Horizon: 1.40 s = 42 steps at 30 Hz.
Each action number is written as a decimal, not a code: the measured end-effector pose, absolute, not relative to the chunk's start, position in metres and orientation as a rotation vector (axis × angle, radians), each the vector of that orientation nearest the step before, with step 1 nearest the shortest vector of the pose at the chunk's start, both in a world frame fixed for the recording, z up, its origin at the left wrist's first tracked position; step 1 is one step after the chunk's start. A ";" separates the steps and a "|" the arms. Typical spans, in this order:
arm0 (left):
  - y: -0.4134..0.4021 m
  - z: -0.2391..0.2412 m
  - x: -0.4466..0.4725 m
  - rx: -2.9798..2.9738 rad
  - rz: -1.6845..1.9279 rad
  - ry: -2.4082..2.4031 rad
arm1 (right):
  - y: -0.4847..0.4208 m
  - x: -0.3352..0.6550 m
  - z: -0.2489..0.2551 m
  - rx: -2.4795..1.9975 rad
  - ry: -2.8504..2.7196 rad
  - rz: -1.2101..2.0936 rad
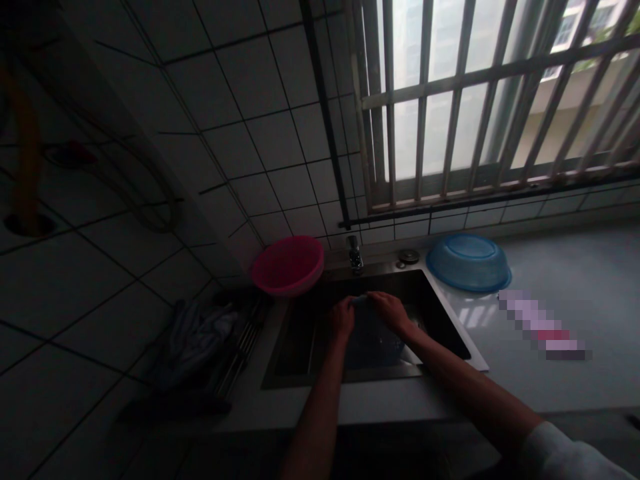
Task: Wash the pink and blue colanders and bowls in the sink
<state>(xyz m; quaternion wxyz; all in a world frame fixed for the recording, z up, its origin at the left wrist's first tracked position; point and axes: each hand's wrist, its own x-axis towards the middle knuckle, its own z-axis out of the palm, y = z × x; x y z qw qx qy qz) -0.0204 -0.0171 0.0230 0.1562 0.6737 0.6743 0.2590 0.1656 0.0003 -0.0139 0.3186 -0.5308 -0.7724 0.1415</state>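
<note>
Both hands are over the steel sink (450, 313), just in front of the tap (355, 257). My left hand (343, 317) is closed on one end of a small stretch of grey-blue cloth (359, 300). On the other end, my right hand (389, 310) is also closed, with its fingers bent over the edge. The cloth spans the short gap between the two hands. Under it the sink is dark and bluish; whether that is more cloth or water I cannot tell. Some bright glints show in the basin beside my right wrist.
A pink basin (290, 267) rests at the sink's back left corner. On the counter (575, 280) to the right lie an upturned blue basin (469, 262) and a blurred pinkish item (540, 323). Crumpled fabric (197, 340) sits on a rack at left. A barred window is behind.
</note>
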 end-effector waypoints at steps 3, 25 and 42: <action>-0.015 0.026 -0.033 1.748 0.865 2.105 | 0.004 0.184 -0.011 -1.557 -1.864 0.395; -0.016 0.022 -0.020 1.795 0.869 2.005 | 0.004 0.187 -0.017 -1.457 -1.876 0.359; -0.018 0.021 -0.018 1.930 0.801 1.915 | 0.003 0.172 -0.019 -1.340 -1.977 0.358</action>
